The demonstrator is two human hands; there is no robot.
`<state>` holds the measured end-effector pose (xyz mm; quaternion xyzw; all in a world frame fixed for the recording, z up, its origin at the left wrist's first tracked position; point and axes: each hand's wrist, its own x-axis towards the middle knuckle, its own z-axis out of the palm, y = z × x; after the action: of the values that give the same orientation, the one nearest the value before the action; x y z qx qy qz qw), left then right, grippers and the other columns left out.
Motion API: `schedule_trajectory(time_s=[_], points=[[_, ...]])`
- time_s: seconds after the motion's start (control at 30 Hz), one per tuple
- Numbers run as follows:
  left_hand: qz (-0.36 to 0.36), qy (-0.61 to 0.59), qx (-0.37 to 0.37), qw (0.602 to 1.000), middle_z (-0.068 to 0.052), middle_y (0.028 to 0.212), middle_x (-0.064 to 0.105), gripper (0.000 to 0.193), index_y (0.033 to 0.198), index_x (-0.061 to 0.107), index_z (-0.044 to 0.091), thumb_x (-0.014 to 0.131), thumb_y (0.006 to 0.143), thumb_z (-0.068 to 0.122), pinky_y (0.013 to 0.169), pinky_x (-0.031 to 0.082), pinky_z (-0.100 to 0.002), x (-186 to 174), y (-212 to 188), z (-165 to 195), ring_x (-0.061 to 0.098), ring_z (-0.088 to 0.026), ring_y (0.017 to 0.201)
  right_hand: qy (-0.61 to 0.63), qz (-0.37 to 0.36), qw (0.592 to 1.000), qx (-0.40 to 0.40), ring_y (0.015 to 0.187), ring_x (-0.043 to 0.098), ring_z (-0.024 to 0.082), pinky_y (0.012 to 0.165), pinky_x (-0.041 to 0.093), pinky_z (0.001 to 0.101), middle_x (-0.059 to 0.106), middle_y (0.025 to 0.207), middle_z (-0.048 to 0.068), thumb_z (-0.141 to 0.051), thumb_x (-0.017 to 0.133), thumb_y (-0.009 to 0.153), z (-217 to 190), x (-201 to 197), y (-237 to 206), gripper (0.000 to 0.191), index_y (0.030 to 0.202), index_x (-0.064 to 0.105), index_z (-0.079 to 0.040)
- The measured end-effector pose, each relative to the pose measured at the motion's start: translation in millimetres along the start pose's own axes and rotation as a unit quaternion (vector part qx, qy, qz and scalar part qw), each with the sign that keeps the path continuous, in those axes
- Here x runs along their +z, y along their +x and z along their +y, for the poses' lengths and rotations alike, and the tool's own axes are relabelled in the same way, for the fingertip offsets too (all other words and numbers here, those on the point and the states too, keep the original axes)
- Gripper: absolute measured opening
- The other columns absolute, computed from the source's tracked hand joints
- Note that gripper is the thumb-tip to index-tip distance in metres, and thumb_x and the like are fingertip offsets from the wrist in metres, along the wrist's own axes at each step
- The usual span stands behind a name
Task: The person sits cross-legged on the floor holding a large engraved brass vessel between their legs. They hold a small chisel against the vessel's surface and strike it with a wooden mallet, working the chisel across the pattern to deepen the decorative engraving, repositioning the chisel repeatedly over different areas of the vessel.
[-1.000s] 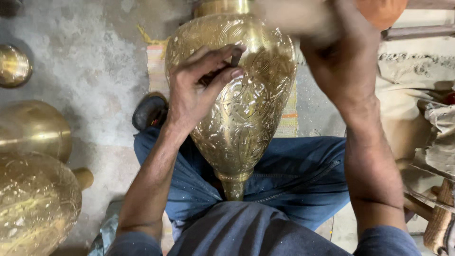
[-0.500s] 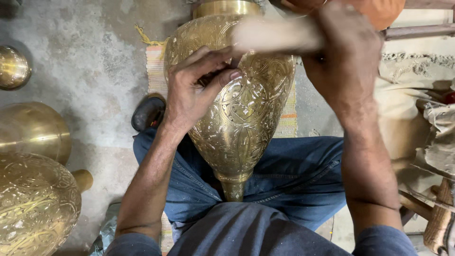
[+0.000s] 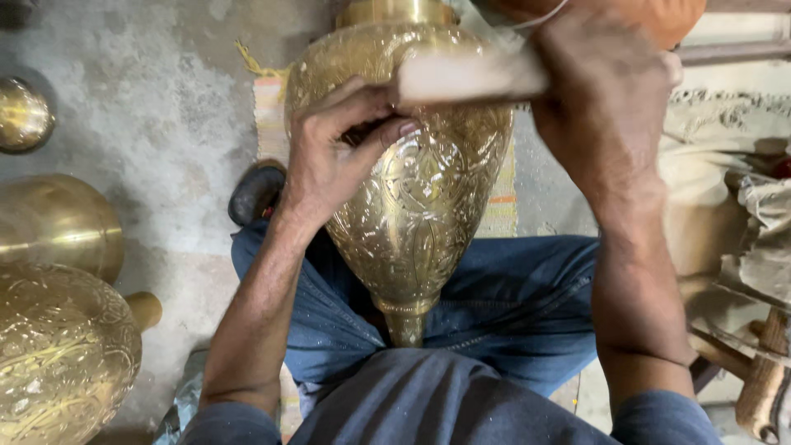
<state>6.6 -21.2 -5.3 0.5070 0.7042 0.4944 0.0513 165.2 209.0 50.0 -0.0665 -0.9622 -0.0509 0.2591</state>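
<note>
**Between the knees, an engraved brass vase under two hands**

Between the person's blue-trousered legs (image 3: pixel 511 305) lies a large engraved brass vase (image 3: pixel 420 206), its narrow foot pointing toward the body and its wide shoulder away, toward the concrete floor (image 3: pixel 148 124). The left hand (image 3: pixel 338 152) rests on the vase's upper curve, fingers bent and pinched together around a small dark tool (image 3: pixel 362 132) whose shape is mostly hidden; the fingertips touch the metal. The right hand (image 3: pixel 606 91) is above and to the right of the vase, closed in a fist around a pale wooden mallet (image 3: pixel 470 74), which is blurred and lies just over the left hand's fingers. A striped woven mat (image 3: pixel 268 107) shows beneath the vase. Off to the left on the floor stand three more brass vessels: an engraved one (image 3: pixel 62 354) nearest, a plain rounded one (image 3: pixel 58 222) behind it, and a small one (image 3: pixel 23 115) farther back. A dark shoe (image 3: pixel 255 191) sits just beside the left forearm.
</note>
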Motion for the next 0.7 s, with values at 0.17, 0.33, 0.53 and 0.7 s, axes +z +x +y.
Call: schedule_trajectory(time_s=[0.17,0.33,0.53,0.7], points=[[-0.009,-0.004,-0.015,1.000,-0.009,0.109,0.076,0.025,0.120,0.073,0.007,0.083,0.097,0.009,0.086,0.067,-0.029,-1.6,1.3,1.1,0.078,-0.018,0.099,0.254,-0.014,0.963,0.087,0.081,0.072,0.023,0.072,0.058,0.0390,0.070,0.089,0.008,-0.002,0.077,0.091,-1.5,2.4,-4.6,0.017,0.101,0.063,-0.005],[-0.012,-0.042,-0.030,0.999,-0.010,0.115,0.076,0.033,0.128,0.071,0.006,0.081,0.096,0.010,0.088,0.068,-0.030,-2.9,1.0,3.3,0.077,-0.019,0.101,0.204,0.061,0.970,0.118,0.085,0.072,0.026,0.077,0.061,0.0399,0.072,0.097,0.009,-0.005,0.077,0.085,0.3,-1.1,-4.3,0.023,0.106,0.067,-0.007],[-0.024,-0.029,-0.034,0.999,-0.008,0.117,0.076,0.026,0.124,0.074,0.009,0.081,0.099,0.015,0.089,0.070,-0.032,-2.2,0.3,-0.7,0.078,-0.019,0.103,0.036,-0.019,0.999,-0.036,0.079,0.072,0.026,0.072,0.059,0.0401,0.072,0.092,0.011,-0.002,0.080,0.081,0.2,-8.8,-6.9,0.024,0.100,0.065,-0.002],[-0.008,-0.055,-0.049,0.997,-0.012,0.122,0.075,0.033,0.129,0.071,0.006,0.080,0.098,0.015,0.091,0.068,-0.034,-1.7,-0.9,-0.4,0.077,-0.021,0.105,0.494,0.128,0.837,0.196,0.070,0.070,0.022,0.063,0.061,0.0350,0.069,0.088,0.010,0.001,0.070,0.098,2.0,5.9,-13.1,0.008,0.103,0.065,-0.002]])
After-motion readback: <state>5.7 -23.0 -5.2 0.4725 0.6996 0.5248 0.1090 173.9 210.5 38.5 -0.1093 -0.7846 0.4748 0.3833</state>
